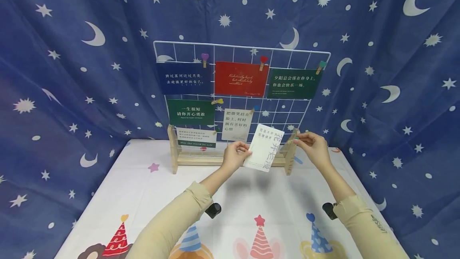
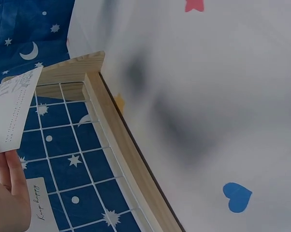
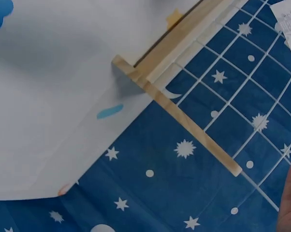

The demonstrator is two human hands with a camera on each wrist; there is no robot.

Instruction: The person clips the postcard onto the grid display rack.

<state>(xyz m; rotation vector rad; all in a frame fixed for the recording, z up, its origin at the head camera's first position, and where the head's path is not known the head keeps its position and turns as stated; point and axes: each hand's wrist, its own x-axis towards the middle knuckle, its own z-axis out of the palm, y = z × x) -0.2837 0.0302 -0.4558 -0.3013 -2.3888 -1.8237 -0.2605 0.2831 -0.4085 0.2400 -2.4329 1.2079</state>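
A white card (image 1: 265, 149) with dark Chinese writing is pinched at its lower left edge by my left hand (image 1: 235, 156). It hangs tilted in front of the lower right part of a white wire grid (image 1: 276, 104). In the left wrist view, the card (image 2: 10, 113) stands out from the wires above the fingers. To its right, my right hand (image 1: 315, 149) pinches a small wooden clothespin (image 1: 292, 141) with a bit of green at the fingertips, beside the grid's right wooden foot. The right wrist view catches only the edge of that hand (image 3: 290, 198); the clothespin is out of sight there.
Clothespins with coloured hearts hold several cards on the grid, among them a red card (image 1: 241, 79), a blue card (image 1: 184, 78) and a small white card (image 1: 236, 124). The wooden base (image 1: 199, 160) stands on a white patterned tablecloth (image 1: 143, 179). A starry blue curtain (image 1: 118, 51) hangs behind.
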